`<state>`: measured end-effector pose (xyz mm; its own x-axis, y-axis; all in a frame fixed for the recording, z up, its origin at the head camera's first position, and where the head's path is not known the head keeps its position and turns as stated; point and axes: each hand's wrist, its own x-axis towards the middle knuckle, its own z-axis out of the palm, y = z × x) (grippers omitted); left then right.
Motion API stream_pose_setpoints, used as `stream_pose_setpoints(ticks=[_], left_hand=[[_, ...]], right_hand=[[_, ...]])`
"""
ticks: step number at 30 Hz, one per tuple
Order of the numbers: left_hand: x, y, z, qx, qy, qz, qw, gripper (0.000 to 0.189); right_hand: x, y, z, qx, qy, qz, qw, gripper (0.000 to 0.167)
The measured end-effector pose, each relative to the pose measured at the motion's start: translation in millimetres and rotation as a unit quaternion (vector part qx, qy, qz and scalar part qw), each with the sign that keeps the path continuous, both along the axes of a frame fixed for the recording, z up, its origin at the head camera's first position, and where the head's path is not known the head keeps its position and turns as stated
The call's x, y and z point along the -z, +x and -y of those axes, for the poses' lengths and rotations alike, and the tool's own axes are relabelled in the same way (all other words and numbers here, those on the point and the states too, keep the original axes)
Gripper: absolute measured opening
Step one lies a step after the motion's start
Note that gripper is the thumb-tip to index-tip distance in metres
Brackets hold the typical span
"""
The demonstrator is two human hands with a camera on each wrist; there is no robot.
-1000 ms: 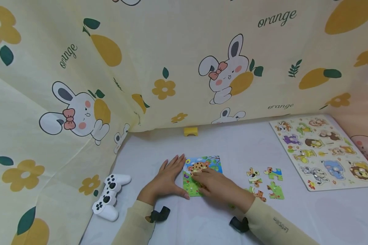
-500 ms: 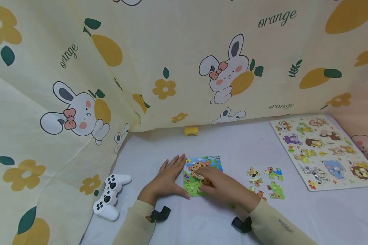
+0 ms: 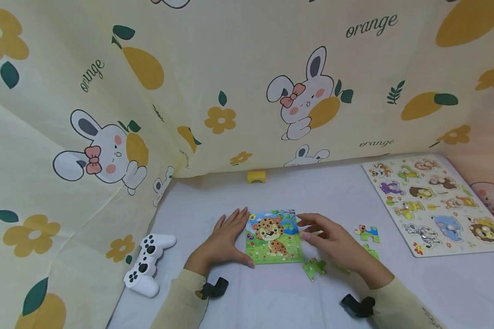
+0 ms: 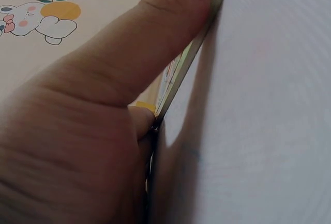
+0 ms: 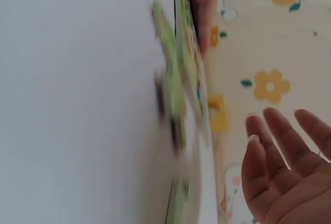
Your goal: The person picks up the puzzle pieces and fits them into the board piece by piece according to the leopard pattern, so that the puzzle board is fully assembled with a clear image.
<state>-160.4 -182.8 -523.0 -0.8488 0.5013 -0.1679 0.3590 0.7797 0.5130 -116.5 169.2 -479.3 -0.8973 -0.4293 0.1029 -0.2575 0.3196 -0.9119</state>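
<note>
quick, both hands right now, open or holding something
Left hand: open, at the edge of the leopard puzzle.
Right hand: open, holding nothing.

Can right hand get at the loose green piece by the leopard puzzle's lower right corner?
Probably yes: the right hand looks empty, and the green piece lies close by with nothing covering it.

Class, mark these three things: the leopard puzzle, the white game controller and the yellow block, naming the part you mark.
Leopard puzzle [image 3: 274, 237]: head view, near its middle, by the leopard's chin.
White game controller [image 3: 147, 261]: head view, middle of its body.
Yellow block [image 3: 256, 175]: head view, its surface above the arched notch.
</note>
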Motion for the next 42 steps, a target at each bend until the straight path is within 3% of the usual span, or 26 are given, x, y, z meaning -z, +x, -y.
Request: stream_pose_setpoints(ticks=[7, 17, 23, 27, 30, 34, 38, 42], left_hand=[[0.4, 0.3, 0.2, -0.004, 0.003, 0.002, 1.0, 0.151], [1.2, 0.5, -1.3, -0.008, 0.004, 0.002, 1.0, 0.149], [-0.3, 1.0, -1.9, -0.009, 0.005, 0.002, 0.9999, 0.149], [-1.4, 1.7, -1.8, -0.01, 0.004, 0.002, 0.9999, 0.15], [-1.2, 1.8, -1.5, -0.01, 0.003, 0.003, 0.9999, 0.151], [0.9, 1.1, -0.9, -0.01, 0.002, 0.002, 0.9999, 0.151], [2.4, 0.6, -0.5, -0.009, 0.004, 0.002, 0.9999, 0.151], [1.8, 0.7, -0.7, -0.01, 0.004, 0.003, 0.9999, 0.151]], right_hand=[[6.8, 2.9, -46, 0.019, -0.068, -0.009, 0.9975, 0.04], [21.6, 3.8, -92, 0.063, -0.09, -0.023, 0.9937, 0.046], [36.2, 0.1, -101, 0.096, 0.016, 0.005, 0.9952, 0.05], [36.9, -2.5, -97, 0.089, 0.118, 0.007, 0.9889, 0.063], [36.0, -3.4, -93, 0.076, 0.165, -0.017, 0.9833, 0.061], [35.4, -2.7, -86, 0.074, 0.176, -0.033, 0.9811, 0.051], [34.0, -1.7, -82, 0.095, 0.172, -0.012, 0.9804, 0.052], [28.7, 0.4, -77, 0.123, 0.153, 0.005, 0.9805, 0.04]])
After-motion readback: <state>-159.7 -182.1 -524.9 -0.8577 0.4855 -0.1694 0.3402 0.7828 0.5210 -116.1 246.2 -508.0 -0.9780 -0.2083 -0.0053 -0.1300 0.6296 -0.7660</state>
